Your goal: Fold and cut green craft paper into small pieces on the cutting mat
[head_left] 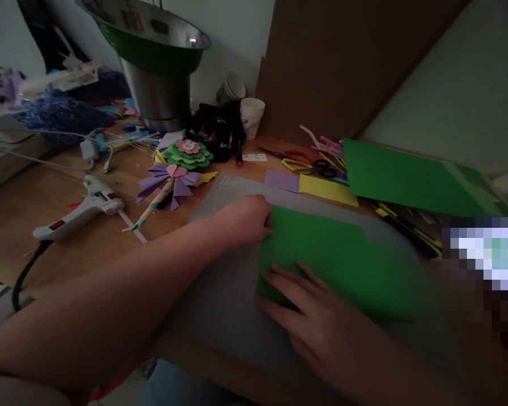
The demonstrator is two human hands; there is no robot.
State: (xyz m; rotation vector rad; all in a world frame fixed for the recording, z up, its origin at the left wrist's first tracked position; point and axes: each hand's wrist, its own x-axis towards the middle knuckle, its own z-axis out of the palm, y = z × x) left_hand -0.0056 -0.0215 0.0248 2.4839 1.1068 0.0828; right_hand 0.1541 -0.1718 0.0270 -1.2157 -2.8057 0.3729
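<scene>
A green sheet of paper, its upper right edge notched, lies on a grey cutting mat. My left hand has its fingers curled together at the sheet's upper left corner and grips it there; the fingertips are partly hidden. Lower down, my right hand rests flat on the sheet with its fingers spread, their tips close to the left edge. A purple paper strip and a yellow paper strip lie along the mat's far edge.
A glue gun lies at left beside a layered paper flower. Behind stand a metal bowl and paper cups. Scissors, a utility knife and a larger green sheet are at right.
</scene>
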